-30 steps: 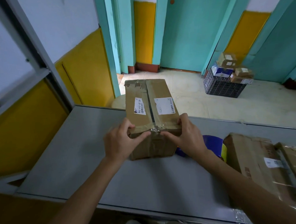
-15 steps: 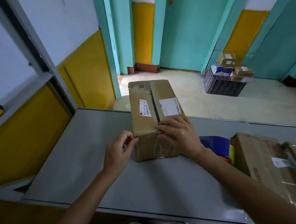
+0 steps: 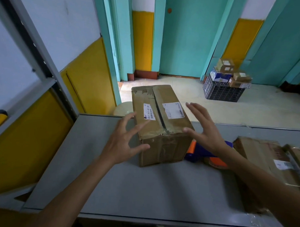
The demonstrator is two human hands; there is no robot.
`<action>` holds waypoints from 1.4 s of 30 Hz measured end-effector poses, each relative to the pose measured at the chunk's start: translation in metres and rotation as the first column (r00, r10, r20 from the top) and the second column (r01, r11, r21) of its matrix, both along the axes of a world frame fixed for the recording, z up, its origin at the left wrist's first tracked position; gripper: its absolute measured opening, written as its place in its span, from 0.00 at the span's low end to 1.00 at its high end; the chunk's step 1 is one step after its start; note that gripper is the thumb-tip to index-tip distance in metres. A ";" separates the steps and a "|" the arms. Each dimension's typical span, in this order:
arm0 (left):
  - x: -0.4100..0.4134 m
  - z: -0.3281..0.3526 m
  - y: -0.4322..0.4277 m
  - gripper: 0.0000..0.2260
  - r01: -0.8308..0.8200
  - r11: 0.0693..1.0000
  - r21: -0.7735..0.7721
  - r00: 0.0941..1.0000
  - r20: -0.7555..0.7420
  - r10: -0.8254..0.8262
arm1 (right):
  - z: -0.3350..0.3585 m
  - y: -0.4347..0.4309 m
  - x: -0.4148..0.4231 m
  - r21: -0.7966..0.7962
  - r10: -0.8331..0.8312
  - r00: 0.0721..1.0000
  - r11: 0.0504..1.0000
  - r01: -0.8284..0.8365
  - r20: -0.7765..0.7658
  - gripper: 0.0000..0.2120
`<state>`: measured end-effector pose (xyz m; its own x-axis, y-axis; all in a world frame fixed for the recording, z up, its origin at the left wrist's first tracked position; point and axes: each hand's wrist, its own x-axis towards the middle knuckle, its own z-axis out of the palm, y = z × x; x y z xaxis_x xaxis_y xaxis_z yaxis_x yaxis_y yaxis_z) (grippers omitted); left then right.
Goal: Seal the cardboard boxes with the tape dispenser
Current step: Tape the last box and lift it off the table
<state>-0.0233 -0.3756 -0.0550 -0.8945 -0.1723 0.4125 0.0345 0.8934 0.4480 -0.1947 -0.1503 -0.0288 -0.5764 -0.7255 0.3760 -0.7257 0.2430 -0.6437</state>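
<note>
Head view: both hands splayed, left hand, right hand, flanking creased cardboard box.

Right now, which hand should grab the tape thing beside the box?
Probably the right. The right hand is open next to the blue and orange tape dispenser, which lies right of the box. The left hand is open on the box's far side.

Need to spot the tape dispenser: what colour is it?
The tape dispenser is blue and orange; head view.
</note>
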 end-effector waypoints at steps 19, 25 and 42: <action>-0.012 0.004 -0.020 0.28 0.108 0.971 0.212 0.934 0.313 -0.172 | 0.020 0.018 -0.043 0.459 0.187 0.906 0.812 -0.361 0.381 0.36; -0.018 0.003 -0.001 0.23 -0.028 0.962 0.272 0.985 0.172 -0.020 | 0.022 0.010 -0.039 0.461 0.174 0.938 0.835 -0.302 0.299 0.36; -0.012 0.018 -0.041 0.39 0.175 0.911 0.375 0.856 0.399 -0.328 | 0.041 0.001 -0.055 0.590 0.229 0.894 0.684 -0.429 0.385 0.37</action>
